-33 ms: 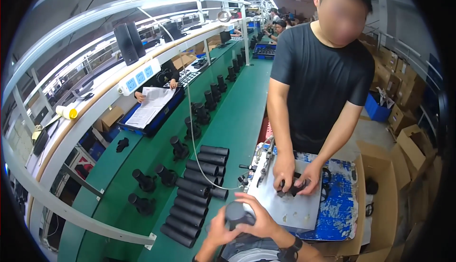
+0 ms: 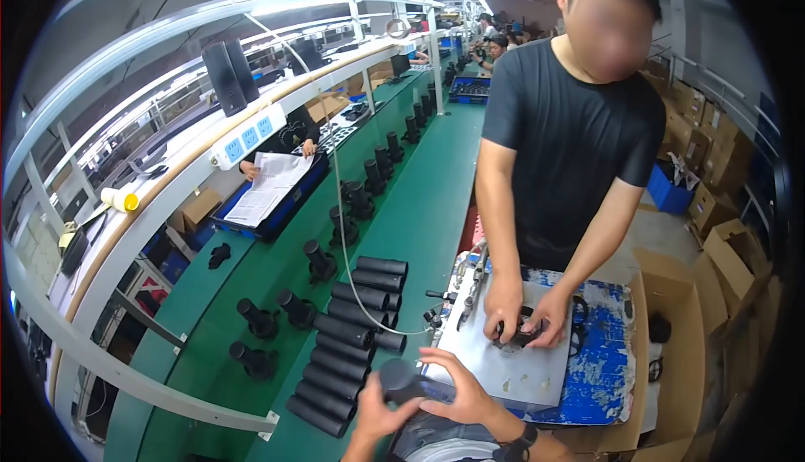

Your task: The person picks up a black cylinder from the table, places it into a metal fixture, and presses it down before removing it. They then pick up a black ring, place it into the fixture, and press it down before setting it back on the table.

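A short black cylindrical part (image 2: 399, 378) is between my hands, just in front of me at the lower middle, its round end tipped toward the left. My left hand (image 2: 377, 412) grips it from below and the left. My right hand (image 2: 465, 395) holds its other side between thumb and curved fingers; part of the piece is hidden there. Beside my left hand, several black tubes (image 2: 334, 353) lie in a row on the green bench (image 2: 428, 185). Opposite me, a co-worker's hands (image 2: 528, 319) hold a dark round part over a pale sheet (image 2: 511, 378).
Black parts with flared bases (image 2: 295, 309) stand in a line along the bench. A thin pale hose (image 2: 340, 202) hangs down to a metal fixture (image 2: 470, 294). At the right are a worn blue board (image 2: 599, 370) and an open carton (image 2: 679, 311). A metal post (image 2: 168, 391) crosses the lower left.
The black cylindrical part has shifted slightly left and its end has turned leftward. My left hand has moved a little left with it, and my right hand's fingers have spread wider.
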`<state>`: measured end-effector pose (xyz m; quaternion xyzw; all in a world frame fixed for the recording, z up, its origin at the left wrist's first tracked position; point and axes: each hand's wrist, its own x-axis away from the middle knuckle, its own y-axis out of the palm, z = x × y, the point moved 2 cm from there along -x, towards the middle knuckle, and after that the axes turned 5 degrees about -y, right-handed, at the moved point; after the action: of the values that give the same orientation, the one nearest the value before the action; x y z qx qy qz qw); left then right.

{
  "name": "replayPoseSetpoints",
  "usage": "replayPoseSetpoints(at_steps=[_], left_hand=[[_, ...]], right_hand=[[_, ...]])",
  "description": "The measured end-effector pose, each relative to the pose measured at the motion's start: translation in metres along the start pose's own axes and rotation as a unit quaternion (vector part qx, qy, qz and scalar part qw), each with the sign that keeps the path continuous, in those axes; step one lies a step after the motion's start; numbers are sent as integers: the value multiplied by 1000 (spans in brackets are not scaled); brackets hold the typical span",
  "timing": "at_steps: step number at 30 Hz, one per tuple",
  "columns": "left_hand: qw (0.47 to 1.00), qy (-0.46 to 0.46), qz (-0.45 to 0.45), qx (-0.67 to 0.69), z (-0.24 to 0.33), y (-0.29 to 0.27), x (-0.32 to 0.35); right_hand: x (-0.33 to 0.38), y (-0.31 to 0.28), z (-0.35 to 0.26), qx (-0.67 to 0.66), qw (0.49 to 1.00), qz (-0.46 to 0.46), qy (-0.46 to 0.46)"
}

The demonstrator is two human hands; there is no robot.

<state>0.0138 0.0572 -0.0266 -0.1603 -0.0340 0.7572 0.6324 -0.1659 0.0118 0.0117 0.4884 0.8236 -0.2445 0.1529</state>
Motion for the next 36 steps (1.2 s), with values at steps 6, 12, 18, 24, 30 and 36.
replayPoseSetpoints(at_steps=[6, 12, 18, 24, 30, 36], left_hand=[[902, -24, 387, -188, -38, -146, 21], [843, -78, 492, -204, -95, -255, -5], [745, -246, 558, -269, -157, -289, -5], [693, -296, 606, -255, -201, -293, 14], [698, -346, 536, -324, -192, -287, 7], [709, -323, 540, -317, -191, -294, 5]], right_hand=[[69, -23, 33, 63, 986, -14, 155], [106, -34, 89, 17, 978, 79, 192], [106, -34, 92, 37, 970, 70, 232], [108, -34, 95, 42, 971, 79, 223], [107, -34, 95, 41, 972, 75, 221], [108, -31, 92, 54, 970, 79, 221]])
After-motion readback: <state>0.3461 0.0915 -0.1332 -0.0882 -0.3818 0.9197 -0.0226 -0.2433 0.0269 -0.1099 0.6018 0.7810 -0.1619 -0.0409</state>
